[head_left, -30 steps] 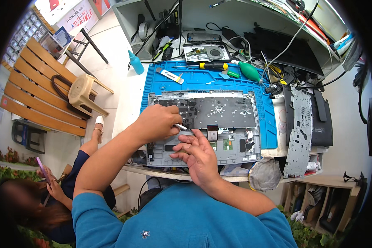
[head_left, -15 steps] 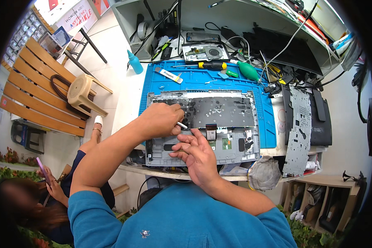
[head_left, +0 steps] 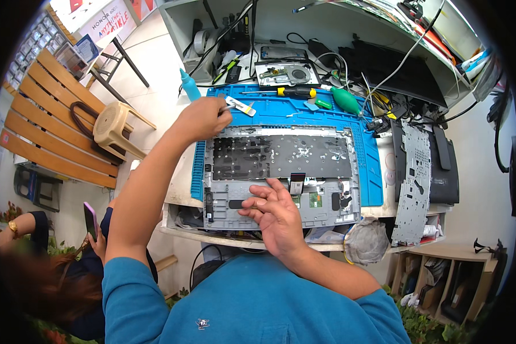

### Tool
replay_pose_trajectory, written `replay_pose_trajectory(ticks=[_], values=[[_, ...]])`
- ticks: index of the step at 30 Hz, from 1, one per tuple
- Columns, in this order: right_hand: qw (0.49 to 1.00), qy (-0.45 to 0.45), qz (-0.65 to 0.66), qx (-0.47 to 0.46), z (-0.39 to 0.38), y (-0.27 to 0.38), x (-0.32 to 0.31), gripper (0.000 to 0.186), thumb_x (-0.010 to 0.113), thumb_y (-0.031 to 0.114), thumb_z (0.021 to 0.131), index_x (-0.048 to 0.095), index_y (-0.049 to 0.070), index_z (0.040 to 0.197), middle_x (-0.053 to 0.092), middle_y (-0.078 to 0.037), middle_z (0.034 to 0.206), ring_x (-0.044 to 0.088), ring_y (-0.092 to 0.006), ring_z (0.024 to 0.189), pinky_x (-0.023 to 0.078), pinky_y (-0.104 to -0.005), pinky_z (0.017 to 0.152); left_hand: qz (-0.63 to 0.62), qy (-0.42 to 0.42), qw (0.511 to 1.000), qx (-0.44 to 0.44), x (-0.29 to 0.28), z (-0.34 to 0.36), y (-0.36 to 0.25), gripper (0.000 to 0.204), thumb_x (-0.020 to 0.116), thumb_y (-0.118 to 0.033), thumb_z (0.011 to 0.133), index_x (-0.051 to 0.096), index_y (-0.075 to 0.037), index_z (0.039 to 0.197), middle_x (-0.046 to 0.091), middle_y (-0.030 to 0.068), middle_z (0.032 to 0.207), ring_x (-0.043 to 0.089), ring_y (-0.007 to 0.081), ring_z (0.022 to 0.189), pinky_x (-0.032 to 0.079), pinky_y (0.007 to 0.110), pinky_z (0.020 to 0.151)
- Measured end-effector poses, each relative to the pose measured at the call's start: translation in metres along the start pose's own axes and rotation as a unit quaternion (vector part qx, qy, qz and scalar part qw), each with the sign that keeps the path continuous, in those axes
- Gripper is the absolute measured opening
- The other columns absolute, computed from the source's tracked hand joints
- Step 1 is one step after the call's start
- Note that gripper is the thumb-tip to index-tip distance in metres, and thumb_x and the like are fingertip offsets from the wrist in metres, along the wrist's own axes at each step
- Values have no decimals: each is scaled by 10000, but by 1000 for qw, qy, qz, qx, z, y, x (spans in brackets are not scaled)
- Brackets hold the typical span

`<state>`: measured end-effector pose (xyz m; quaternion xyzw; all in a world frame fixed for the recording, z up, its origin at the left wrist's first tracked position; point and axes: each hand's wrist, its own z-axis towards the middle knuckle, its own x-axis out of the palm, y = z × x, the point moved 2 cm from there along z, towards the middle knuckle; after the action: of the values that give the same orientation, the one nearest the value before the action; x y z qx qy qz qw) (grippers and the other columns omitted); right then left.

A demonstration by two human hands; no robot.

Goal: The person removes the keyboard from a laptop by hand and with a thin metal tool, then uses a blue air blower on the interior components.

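Note:
My left hand (head_left: 209, 119) is closed on a small silver tool (head_left: 228, 107) above the upper left of an opened laptop casing (head_left: 332, 215), close to a flat white tool (head_left: 245, 110) on the blue mat (head_left: 371, 192). My right hand (head_left: 272, 215) lies palm up over the lower middle of the casing, fingers apart and slightly curled, holding nothing that I can see. The casing has a black perforated plate (head_left: 309, 155) across its upper part and a dark ribbon cable (head_left: 297, 183) beside my right fingertips.
A blue bottle (head_left: 190, 85), yellow-black screwdriver (head_left: 295, 92) and green blower (head_left: 345, 100) lie behind. A metal plate (head_left: 413, 183) is at right, cables and a shelf at back. At left, a seated person (head_left: 57, 281) holds a phone near a stool (head_left: 112, 129).
My left hand has moved up from the casing's middle to its far left, carrying the silver tool. The seated person's left arm has swung outward and the phone has shifted right.

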<state>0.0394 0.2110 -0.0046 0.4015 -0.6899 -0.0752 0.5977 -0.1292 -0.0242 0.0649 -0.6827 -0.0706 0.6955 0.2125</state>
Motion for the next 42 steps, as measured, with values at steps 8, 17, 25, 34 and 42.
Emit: replay_pose_trajectory(ticks=[8, 17, 25, 34, 42], values=[[1000, 4, 13, 14, 1, 4, 6, 693, 612, 13, 973, 230, -3, 1550, 524, -200, 1372, 685, -260, 1079, 563, -490, 1007, -61, -64, 995, 36, -9, -7, 9, 262, 627, -207, 994, 739, -53, 1175, 733, 209, 964, 707, 378, 928, 544, 465, 856], [999, 2, -26, 27, 3, 6, 8, 730, 591, 24, 993, 158, -53, 1575, 539, -213, 1364, 698, -259, 1072, 578, -476, 994, -134, 12, 991, 17, -4, -123, -26, 343, 672, 18, 961, 776, -171, 1229, 730, 118, 1038, 728, 309, 932, 568, 408, 821], [999, 0, -38, 27, 2, 8, 9, 776, 591, 31, 1000, 110, -61, 1602, 525, -222, 1386, 694, -262, 1087, 576, -474, 1003, -46, -12, 998, 36, 10, -147, -18, 425, 681, -1, 897, 836, -277, 1180, 694, 61, 1114, 735, 293, 788, 597, 421, 738], [999, 3, -45, 23, 2, 7, 8, 770, 590, 37, 999, 116, -59, 1599, 525, -222, 1381, 693, -262, 1096, 573, -477, 1008, -22, -36, 998, 37, 16, -148, -17, 434, 687, -2, 881, 847, -292, 1161, 692, 55, 1093, 730, 287, 761, 601, 418, 723], [999, 3, -47, 24, 2, 7, 8, 757, 591, 38, 1001, 125, -51, 1592, 519, -221, 1390, 697, -266, 1097, 566, -489, 1015, -12, -41, 999, 29, 18, -148, -18, 427, 692, -7, 872, 851, -292, 1147, 698, 51, 1083, 730, 289, 760, 602, 417, 722]])
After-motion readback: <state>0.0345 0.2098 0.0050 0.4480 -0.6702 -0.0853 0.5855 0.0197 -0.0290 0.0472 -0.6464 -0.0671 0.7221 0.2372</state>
